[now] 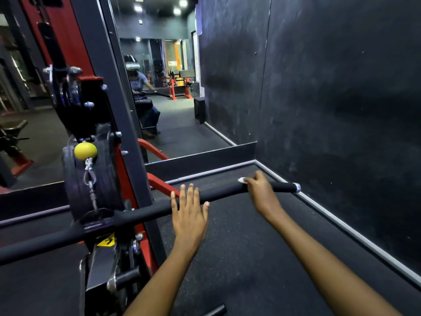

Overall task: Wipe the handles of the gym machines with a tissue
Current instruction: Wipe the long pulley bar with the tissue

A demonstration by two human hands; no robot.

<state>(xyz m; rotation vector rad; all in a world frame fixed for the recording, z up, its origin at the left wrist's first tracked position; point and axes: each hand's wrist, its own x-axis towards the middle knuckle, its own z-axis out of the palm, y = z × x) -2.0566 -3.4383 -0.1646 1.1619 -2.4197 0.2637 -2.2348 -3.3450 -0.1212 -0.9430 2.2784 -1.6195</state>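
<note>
Handle bar (218, 193) of the cable machine hangs across the view, a long black padded bar clipped at its middle to the chain below the yellow ball (85, 150); its long axis runs from low on the person's left, past the chain, up to a metal end cap (296, 187) on the right, with a slight bend in the right section. Tissue (242, 180) shows only as a small white scrap on top of the bar, between the yellow ball and the end cap and much nearer the cap; the right hand (262, 190) is closed over the bar there, pinching the tissue against the padding, most of the paper hidden under the fingers. Left hand (190, 212) sits between the ball and the right hand, spread wide with fingers straight, holding nothing; its fingertips reach the bar's near edge, though whether they rest on it or only overlap it cannot be told. Judging from this, the wiping hand is near the bar's outer end; only a short stretch of grip lies between it and the cap, while the long stretch lies back toward the ball, so any stroke must follow the bar's axis; the left hand is the nearer one to steady the middle.
</note>
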